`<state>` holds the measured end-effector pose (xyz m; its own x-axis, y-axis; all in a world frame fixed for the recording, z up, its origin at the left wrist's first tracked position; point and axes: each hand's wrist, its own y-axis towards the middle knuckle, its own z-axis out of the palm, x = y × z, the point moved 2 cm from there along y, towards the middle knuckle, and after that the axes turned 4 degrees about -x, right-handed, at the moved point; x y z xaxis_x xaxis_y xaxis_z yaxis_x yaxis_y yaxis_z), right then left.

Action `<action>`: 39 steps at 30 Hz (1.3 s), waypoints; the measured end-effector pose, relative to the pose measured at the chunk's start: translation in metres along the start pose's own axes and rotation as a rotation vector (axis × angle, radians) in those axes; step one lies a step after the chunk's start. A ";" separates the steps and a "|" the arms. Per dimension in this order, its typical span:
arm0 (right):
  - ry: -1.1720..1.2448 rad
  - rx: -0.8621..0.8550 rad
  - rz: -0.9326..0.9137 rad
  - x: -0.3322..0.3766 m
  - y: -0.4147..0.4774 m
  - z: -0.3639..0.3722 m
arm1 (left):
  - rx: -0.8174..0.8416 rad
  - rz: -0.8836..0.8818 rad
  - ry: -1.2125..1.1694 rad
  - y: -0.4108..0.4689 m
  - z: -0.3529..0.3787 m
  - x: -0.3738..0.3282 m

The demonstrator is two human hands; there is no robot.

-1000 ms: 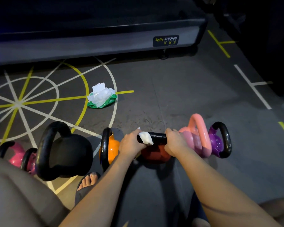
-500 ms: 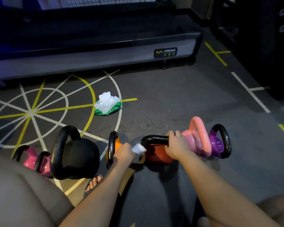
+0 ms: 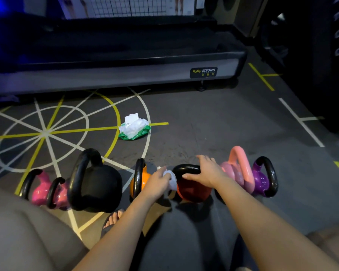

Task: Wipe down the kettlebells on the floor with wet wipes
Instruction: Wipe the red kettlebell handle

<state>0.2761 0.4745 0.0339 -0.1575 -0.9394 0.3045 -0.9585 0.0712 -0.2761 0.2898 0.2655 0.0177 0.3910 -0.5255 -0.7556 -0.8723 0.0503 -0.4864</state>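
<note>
Since the earlier frame the right hand has let go of the black handle of the red kettlebell. Its fingers now lie apart and nearly straight across that handle. The left hand pinches a white wet wipe against the kettlebell's left shoulder. The red kettlebell stands on the floor between an orange kettlebell and a pink kettlebell. An open wipes pack lies farther away.

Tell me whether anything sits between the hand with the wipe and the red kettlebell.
Nothing visible does. The left hand holds the wet wipe right against the red kettlebell; the right hand rests on its handle.
</note>
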 end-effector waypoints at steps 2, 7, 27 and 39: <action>-0.057 0.069 -0.042 -0.001 0.002 0.000 | -0.013 0.022 0.059 0.003 0.002 -0.001; -0.320 0.025 -0.160 -0.002 0.004 -0.004 | -0.001 0.064 0.231 0.008 0.027 0.001; 0.304 -0.132 0.576 -0.010 0.018 0.008 | -0.124 0.241 0.226 0.041 0.034 -0.066; 0.385 -0.102 0.548 -0.004 0.012 0.001 | -0.112 0.247 0.218 0.019 0.004 -0.030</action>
<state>0.2651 0.4786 0.0283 -0.6822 -0.5735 0.4536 -0.7309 0.5521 -0.4011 0.2632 0.2855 0.0294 0.1022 -0.6790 -0.7270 -0.9643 0.1118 -0.2400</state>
